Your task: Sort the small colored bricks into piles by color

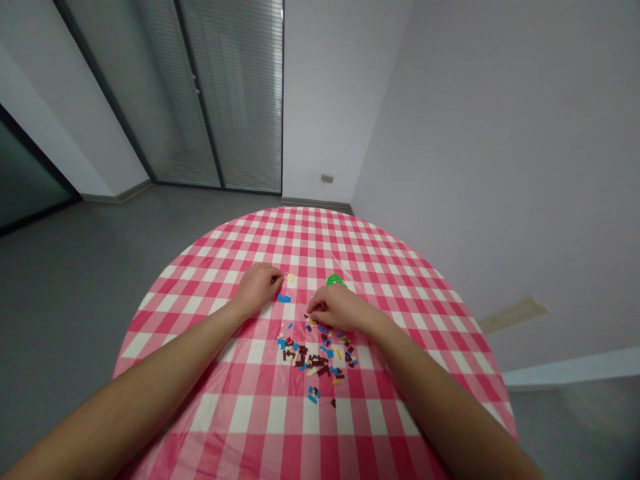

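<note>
My left hand (257,285) rests on a round table with a red and white checked cloth (300,233). Its fingers are curled and pinched beside a tiny pale yellow piece (291,277). A small blue piece (284,299) lies just below that hand. My right hand (336,308) lies knuckles up, fingers curled down at the top edge of a scatter of several small toy bricks (320,357) in blue, dark red, brown and yellow. What its fingertips hold is hidden. A green piece (335,280) sits just beyond the right hand.
The table's round edge drops to a grey floor (100,267) on the left and right. White walls stand behind and to the right, and glass doors with blinds (225,100) are at the back left.
</note>
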A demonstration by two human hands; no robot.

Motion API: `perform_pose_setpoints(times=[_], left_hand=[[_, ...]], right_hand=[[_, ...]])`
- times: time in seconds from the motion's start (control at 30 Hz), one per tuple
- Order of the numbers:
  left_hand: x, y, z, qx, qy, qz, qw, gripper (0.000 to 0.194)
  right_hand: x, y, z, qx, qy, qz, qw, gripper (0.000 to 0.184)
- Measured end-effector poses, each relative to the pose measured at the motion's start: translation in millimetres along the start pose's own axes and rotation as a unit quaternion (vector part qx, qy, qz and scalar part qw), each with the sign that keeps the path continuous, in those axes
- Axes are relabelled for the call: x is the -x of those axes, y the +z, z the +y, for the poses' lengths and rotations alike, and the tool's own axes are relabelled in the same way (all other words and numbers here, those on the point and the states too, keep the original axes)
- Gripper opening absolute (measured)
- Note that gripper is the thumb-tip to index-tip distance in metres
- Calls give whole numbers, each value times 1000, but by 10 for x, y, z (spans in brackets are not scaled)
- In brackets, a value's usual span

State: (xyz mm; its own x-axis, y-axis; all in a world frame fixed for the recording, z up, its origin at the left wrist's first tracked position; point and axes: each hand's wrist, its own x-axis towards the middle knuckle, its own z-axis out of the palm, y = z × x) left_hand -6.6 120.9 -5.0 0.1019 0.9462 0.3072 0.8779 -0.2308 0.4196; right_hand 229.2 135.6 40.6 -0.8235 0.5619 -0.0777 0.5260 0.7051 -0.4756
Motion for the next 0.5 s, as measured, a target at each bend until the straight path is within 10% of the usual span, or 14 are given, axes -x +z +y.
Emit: perform_pose_setpoints(times=[0.5], left_hand=[[58,23,-32,-54,48,17,997,28]], right_hand=[[61,46,-170,102,-4,-37,994,13]])
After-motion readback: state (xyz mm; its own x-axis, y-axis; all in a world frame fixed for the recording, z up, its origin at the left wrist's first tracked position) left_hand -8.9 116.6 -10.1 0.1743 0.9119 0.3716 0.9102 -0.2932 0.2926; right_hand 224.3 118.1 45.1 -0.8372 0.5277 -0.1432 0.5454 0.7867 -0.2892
